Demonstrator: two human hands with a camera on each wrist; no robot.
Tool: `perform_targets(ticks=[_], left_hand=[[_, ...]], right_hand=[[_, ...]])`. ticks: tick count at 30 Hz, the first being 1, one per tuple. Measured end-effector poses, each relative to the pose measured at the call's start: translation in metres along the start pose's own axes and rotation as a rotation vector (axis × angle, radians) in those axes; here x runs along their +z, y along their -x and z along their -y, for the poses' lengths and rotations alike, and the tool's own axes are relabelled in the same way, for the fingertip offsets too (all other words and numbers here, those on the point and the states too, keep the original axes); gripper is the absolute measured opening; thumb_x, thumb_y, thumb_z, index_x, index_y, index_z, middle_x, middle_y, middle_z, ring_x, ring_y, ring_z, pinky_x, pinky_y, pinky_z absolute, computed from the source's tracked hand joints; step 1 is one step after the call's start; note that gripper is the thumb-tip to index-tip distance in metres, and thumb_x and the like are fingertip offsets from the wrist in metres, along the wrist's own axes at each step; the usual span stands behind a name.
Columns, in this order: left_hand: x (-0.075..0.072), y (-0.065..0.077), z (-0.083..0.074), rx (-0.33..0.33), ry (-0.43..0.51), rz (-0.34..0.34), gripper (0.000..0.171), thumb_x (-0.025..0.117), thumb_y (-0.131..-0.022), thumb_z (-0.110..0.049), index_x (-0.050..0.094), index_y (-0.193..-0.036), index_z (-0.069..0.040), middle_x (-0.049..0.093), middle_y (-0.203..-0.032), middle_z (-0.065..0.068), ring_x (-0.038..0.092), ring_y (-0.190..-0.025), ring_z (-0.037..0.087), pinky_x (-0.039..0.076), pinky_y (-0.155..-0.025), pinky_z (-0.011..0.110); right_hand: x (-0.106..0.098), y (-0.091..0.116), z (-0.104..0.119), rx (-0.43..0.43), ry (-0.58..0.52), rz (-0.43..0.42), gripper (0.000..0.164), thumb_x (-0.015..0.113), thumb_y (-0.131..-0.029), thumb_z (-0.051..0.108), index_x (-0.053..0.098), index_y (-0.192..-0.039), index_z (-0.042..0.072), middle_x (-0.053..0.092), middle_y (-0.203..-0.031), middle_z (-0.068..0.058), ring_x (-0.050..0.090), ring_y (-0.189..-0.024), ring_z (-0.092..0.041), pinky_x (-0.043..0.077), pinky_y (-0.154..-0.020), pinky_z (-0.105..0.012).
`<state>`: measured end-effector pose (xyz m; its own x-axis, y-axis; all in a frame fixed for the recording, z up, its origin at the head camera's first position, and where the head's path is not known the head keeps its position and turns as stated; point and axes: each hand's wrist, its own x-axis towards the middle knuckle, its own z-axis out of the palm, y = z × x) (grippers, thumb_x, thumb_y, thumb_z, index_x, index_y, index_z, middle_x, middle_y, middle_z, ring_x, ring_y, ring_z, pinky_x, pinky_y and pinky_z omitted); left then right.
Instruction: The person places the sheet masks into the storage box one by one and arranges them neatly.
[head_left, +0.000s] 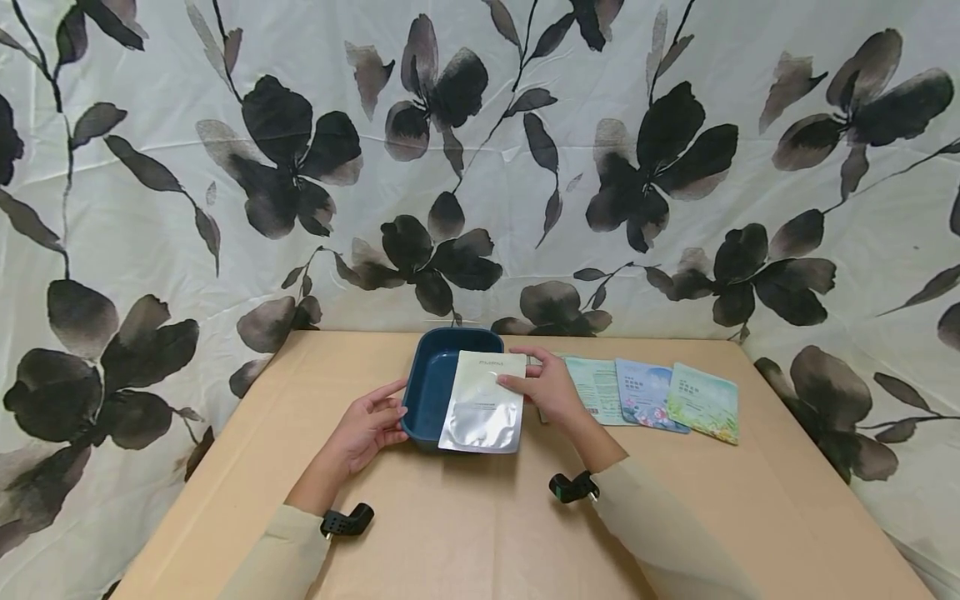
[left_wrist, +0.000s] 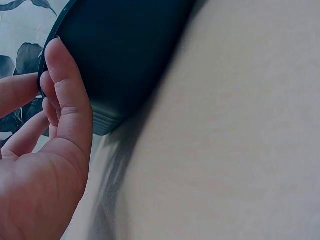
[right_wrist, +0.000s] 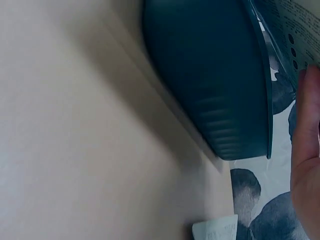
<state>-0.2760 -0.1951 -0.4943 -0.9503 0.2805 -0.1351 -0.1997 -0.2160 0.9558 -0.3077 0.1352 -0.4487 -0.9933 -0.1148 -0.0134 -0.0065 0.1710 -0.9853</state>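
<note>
A dark blue rectangular basin (head_left: 431, 400) sits on the table. My left hand (head_left: 367, 429) pinches its left rim; in the left wrist view the thumb lies against the basin's outer wall (left_wrist: 120, 55). My right hand (head_left: 549, 387) holds a silvery, pale-topped face mask sachet (head_left: 483, 408) by its right edge, thumb on the front. The sachet is tilted over the basin's right side and hides part of it. In the right wrist view, small print shows on the sachet's back (right_wrist: 305, 30).
To the right of the basin lie several sachets: a pale green printed one (head_left: 596, 387), a blue flowered one (head_left: 645, 396) and a green landscape one (head_left: 705, 404), partly overlapping. A floral cloth (head_left: 420, 250) hangs behind the table (head_left: 450, 533).
</note>
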Motion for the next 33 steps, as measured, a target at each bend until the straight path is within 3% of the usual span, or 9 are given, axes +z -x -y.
perform_targets(ticks=[13,22,33], left_hand=[[0.000,0.000,0.000,-0.007,-0.001,-0.010,0.062,0.056,-0.101,0.002,0.036,-0.159,-0.009,0.059,-0.098,-0.001,0.066,-0.068,0.012,0.063,-0.069,0.028],[-0.001,0.001,-0.001,-0.008,-0.008,-0.005,0.061,0.056,-0.102,0.001,0.037,-0.159,-0.010,0.059,-0.100,0.002,0.066,-0.068,0.013,0.063,-0.070,0.029],[-0.001,0.002,-0.001,-0.014,-0.008,-0.012,0.062,0.058,-0.101,0.000,0.038,-0.158,-0.010,0.059,-0.103,0.004,0.066,-0.069,0.013,0.063,-0.070,0.028]], right_hand=[[0.019,-0.020,0.006,-0.015,0.021,0.011,0.061,0.087,-0.083,0.018,0.059,-0.137,0.020,0.077,-0.115,-0.011,0.075,-0.083,-0.024,0.064,-0.072,-0.034],[0.028,-0.032,0.013,0.005,0.122,-0.012,0.058,0.086,-0.083,0.025,0.061,-0.136,0.024,0.078,-0.109,-0.009,0.074,-0.084,-0.021,0.063,-0.073,-0.032],[0.035,-0.043,0.016,-0.029,0.083,0.041,0.058,0.085,-0.085,0.019,0.060,-0.137,0.020,0.077,-0.109,-0.013,0.075,-0.083,-0.023,0.064,-0.071,-0.034]])
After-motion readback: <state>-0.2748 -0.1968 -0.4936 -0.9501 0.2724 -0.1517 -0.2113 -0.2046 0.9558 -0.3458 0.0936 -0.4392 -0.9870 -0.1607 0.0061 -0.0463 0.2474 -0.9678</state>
